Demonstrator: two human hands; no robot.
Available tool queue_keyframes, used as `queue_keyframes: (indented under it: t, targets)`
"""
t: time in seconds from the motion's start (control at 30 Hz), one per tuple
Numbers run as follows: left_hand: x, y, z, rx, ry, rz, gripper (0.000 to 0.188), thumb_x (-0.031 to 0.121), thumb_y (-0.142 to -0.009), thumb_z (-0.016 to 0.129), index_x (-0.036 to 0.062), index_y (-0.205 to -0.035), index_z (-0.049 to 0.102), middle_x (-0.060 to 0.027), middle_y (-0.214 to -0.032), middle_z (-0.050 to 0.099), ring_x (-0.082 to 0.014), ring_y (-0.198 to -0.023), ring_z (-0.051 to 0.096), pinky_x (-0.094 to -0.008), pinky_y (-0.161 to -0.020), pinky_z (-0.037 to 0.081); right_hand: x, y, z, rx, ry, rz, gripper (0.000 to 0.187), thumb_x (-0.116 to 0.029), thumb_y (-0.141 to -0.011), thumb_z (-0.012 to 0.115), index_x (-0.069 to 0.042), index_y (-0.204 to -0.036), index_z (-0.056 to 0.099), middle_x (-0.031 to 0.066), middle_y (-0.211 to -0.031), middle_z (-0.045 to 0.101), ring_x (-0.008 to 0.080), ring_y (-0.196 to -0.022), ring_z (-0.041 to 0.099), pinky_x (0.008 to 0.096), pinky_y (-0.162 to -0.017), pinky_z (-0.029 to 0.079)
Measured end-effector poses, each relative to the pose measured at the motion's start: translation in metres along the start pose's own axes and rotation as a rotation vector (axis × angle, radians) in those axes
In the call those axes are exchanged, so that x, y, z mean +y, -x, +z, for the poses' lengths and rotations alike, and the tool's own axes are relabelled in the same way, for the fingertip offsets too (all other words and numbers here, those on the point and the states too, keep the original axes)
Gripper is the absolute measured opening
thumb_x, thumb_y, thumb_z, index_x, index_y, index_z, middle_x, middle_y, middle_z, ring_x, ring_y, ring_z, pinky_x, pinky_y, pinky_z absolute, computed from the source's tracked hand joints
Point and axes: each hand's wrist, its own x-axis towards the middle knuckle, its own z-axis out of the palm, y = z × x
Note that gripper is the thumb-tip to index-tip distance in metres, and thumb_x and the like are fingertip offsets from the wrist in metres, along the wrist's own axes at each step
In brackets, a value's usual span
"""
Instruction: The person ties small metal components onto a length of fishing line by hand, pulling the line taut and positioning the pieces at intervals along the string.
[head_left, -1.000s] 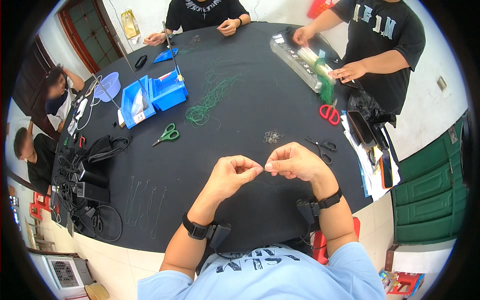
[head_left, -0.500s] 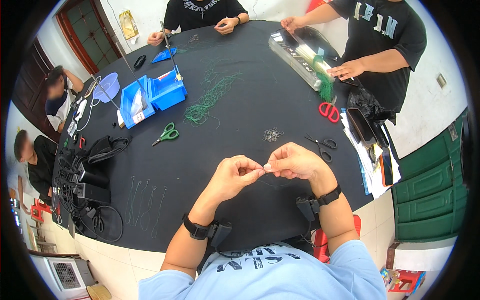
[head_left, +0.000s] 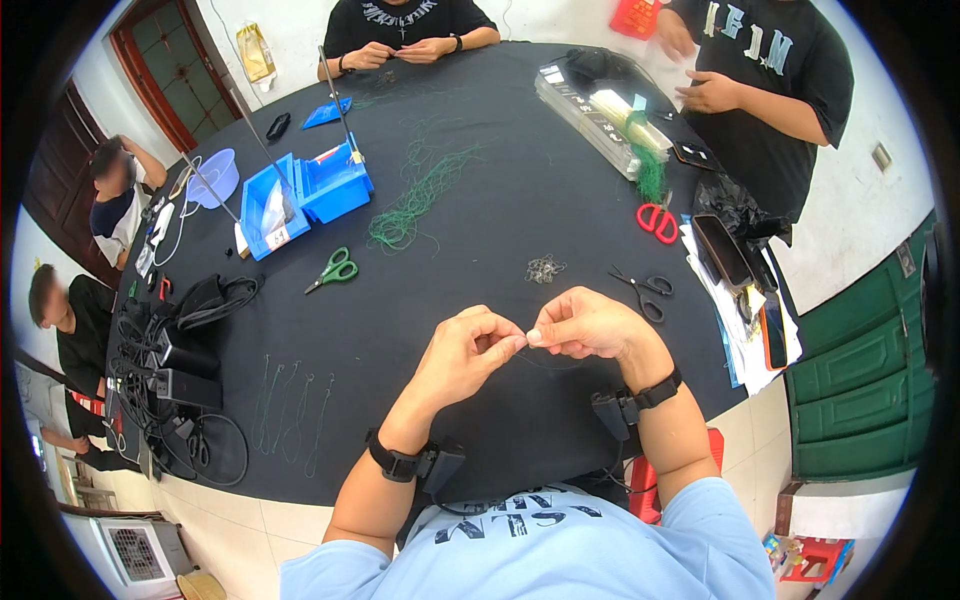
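Note:
Over the near part of the black table, my left hand (head_left: pixel 470 348) and my right hand (head_left: pixel 588 325) meet fingertip to fingertip. Both pinch a fine dark green thread (head_left: pixel 550 364), part of which hangs in a loose curve below the right fingers. Anything smaller between the fingertips is too tiny to make out. Just beyond my hands lies a little heap of small metal pieces (head_left: pixel 545 268), with black scissors (head_left: pixel 645 290) to its right. Several knotted thread lengths (head_left: pixel 298 405) lie side by side at the left.
Farther off are green scissors (head_left: pixel 333 270), tangled green thread (head_left: pixel 410 210) and blue bins (head_left: pixel 270 208) with upright rods. Black cables (head_left: pixel 160 370) crowd the left edge. Red scissors (head_left: pixel 657 223), phones (head_left: pixel 722 250) and a clear case (head_left: pixel 590 125) occupy the right. Other people surround the table.
My hands stay pinched together, with the left wrist and fingers shifted very slightly. Across the table one person has brought both hands together; the person at right has lifted their hands off the case.

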Motion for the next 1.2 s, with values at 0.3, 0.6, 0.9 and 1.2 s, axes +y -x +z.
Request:
queue_keyframes:
  t: [0.3, 0.6, 0.9, 1.2]
  targets:
    - [-0.004, -0.002, 0.001, 0.133, 0.319, -0.164, 0.017, 0.015, -0.087, 0.069, -0.001, -0.091, 0.069, -0.0026, -0.082, 0.065, -0.0066, -0.074, 0.058, -0.0213, -0.065, 0.045, 0.008, -0.007, 0.013, 0.046, 0.168, -0.198, 0.03, -0.024, -0.078, 0.078, -0.004, -0.1, 0.069, -0.0063, -0.069, 0.052, 0.0042, -0.063, 0.046, 0.0194, -0.051, 0.034]
    - [-0.003, -0.004, 0.001, 0.179, 0.33, -0.266, 0.016, 0.015, -0.086, 0.07, -0.0008, -0.091, 0.07, -0.0028, -0.077, 0.067, -0.0064, -0.069, 0.057, -0.0209, -0.062, 0.044, 0.008, -0.009, 0.019, 0.203, 0.178, -0.234, 0.019, -0.024, -0.083, 0.073, -0.006, -0.085, 0.066, -0.0035, -0.074, 0.059, 0.0044, -0.063, 0.048, 0.0196, -0.051, 0.036]
    - [-0.006, -0.004, 0.002, 0.171, 0.38, -0.274, 0.019, 0.018, -0.085, 0.072, -0.0004, -0.09, 0.069, -0.0013, -0.075, 0.065, -0.0043, -0.064, 0.054, -0.0189, -0.057, 0.042, 0.007, -0.009, 0.018, 0.231, 0.192, -0.261, 0.016, -0.021, -0.084, 0.071, -0.006, -0.083, 0.065, -0.0038, -0.071, 0.057, 0.0033, -0.062, 0.048, 0.0192, -0.05, 0.037]
    - [-0.007, -0.003, 0.001, 0.119, 0.456, -0.279, 0.017, 0.015, -0.087, 0.069, -0.0003, -0.094, 0.068, -0.0007, -0.078, 0.064, -0.0046, -0.07, 0.055, -0.0185, -0.062, 0.043, 0.008, -0.01, 0.005, 0.12, 0.042, -0.301, 0.021, -0.024, -0.086, 0.071, -0.005, -0.089, 0.065, -0.0029, -0.075, 0.057, 0.0048, -0.063, 0.048, 0.0189, -0.054, 0.039]
